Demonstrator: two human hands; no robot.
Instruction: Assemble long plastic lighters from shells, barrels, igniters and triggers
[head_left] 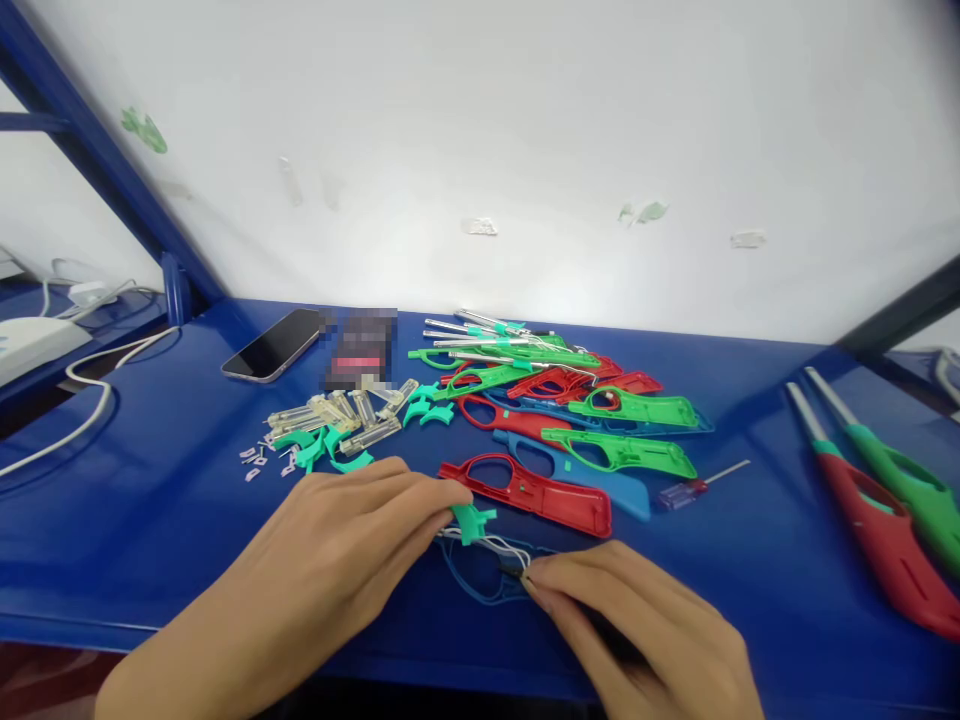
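Observation:
My left hand [352, 540] pinches a curved teal plastic piece [471, 523] above a blue lighter shell half [480, 590] near the table's front edge. White wires [499, 543] run from beneath that piece toward my right hand [637, 610]. The fingertips of my right hand are closed on a small dark part [513, 571] at the wire ends, over the shell. Just behind lies a red shell half [544, 497] with its hollow side up. My right palm and fingers hide the right end of the blue shell.
Behind are piled green, red and blue shells [630, 450] and metal tubes [480, 343]. Clear parts [367, 437], teal pieces [351, 463] and a phone [276, 345] lie left. A screwdriver [694, 490] and two long lighters [874, 520] lie right. A white wall [525, 130] stands behind.

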